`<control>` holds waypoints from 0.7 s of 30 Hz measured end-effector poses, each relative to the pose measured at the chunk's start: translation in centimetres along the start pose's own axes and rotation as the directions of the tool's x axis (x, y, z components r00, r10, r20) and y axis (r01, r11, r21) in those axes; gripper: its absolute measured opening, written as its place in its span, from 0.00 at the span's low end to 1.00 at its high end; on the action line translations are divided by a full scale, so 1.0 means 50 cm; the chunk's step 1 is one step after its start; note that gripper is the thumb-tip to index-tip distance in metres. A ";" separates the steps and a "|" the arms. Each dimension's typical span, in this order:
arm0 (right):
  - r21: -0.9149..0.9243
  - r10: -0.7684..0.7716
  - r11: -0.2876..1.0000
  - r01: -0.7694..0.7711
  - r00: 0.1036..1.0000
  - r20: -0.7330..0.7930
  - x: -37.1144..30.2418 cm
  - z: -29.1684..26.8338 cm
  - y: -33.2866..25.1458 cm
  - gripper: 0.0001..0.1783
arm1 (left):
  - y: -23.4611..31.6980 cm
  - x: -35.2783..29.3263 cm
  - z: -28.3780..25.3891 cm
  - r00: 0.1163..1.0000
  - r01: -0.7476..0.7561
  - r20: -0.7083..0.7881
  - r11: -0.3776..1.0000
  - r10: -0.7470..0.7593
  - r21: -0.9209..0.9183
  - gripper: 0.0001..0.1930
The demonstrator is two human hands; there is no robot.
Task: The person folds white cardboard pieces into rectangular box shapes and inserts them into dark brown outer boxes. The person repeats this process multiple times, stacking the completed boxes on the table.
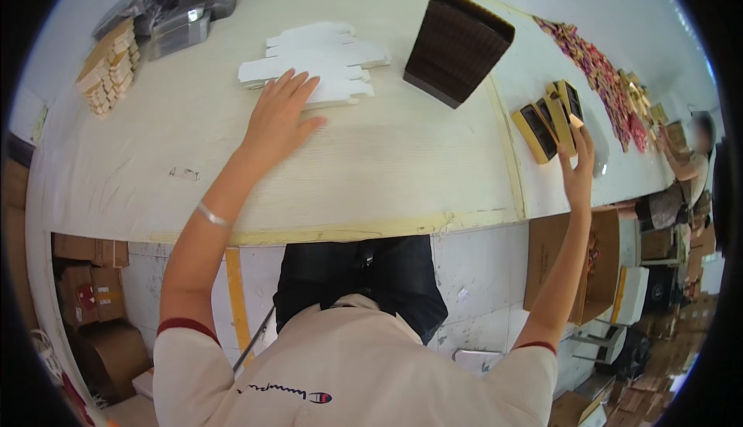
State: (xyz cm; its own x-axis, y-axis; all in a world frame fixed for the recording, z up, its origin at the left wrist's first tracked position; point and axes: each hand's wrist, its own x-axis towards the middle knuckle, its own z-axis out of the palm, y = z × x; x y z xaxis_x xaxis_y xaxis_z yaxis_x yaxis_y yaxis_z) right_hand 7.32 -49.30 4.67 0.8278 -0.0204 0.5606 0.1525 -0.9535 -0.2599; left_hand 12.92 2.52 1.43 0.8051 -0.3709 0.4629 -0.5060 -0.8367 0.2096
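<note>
A stack of flat white cardboard blanks (325, 48) with tabbed edges lies on the table in front of me. My left hand (280, 121) rests at its near edge, fingers stretched out and fingertips on the card. Over at the right, my right hand (576, 165) has its thumb and fingers on one narrow gold box (559, 121) in a small group. Beside that one lies another gold box (534, 134) with a dark insert showing. A tall dark brown nested stack of what look like ridged trays (458, 48) stands between the blanks and the boxes.
Wooden-looking pale strips (110, 67) are stacked at the far left, near clear plastic packages (182, 30). Many small colourful wrapped pieces (592, 67) cover the right far side. A co-worker (685, 168) is at the far right. An open carton (551, 253) stands below the table edge.
</note>
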 end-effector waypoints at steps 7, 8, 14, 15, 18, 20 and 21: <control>0.140 0.014 0.990 -0.023 0.998 0.065 -0.084 0.003 -0.156 0.18 | -0.049 0.039 0.020 0.983 -0.081 0.175 0.987 0.056 0.142 0.06; 0.172 0.022 0.985 -0.034 0.997 0.071 -0.093 0.002 -0.162 0.18 | -0.045 0.038 0.019 0.987 -0.112 0.131 0.983 0.093 0.148 0.06; 0.258 -0.043 0.966 0.024 0.997 0.066 -0.093 0.018 -0.215 0.16 | -0.036 0.026 0.010 0.980 -0.183 -0.062 0.977 0.190 0.107 0.06; 0.266 -0.049 0.964 0.029 0.996 0.072 -0.093 0.020 -0.224 0.16 | -0.035 0.030 0.005 0.976 -0.185 -0.111 0.981 0.190 0.051 0.06; 0.255 -0.100 0.963 0.085 0.994 0.048 -0.093 0.017 -0.260 0.17 | -0.024 0.036 -0.028 0.949 -0.198 -0.258 0.979 0.180 -0.044 0.06; 0.249 -0.145 0.959 0.138 0.989 0.009 -0.109 0.008 -0.292 0.20 | 0.021 0.018 -0.080 0.918 -0.216 -0.347 0.976 0.194 -0.024 0.07; 0.262 -0.175 0.949 0.173 0.984 -0.014 -0.121 0.006 -0.319 0.21 | 0.045 -0.013 -0.106 0.935 -0.234 -0.286 0.971 0.210 -0.053 0.06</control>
State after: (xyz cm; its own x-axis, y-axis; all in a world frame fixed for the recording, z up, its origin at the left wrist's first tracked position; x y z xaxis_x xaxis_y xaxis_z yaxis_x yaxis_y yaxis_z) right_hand 0.05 -33.87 5.21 0.7807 0.1425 0.6085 0.4292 -0.8300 -0.3562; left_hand 9.63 3.03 6.19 0.5583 -0.4071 0.7229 -0.6958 -0.7042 0.1409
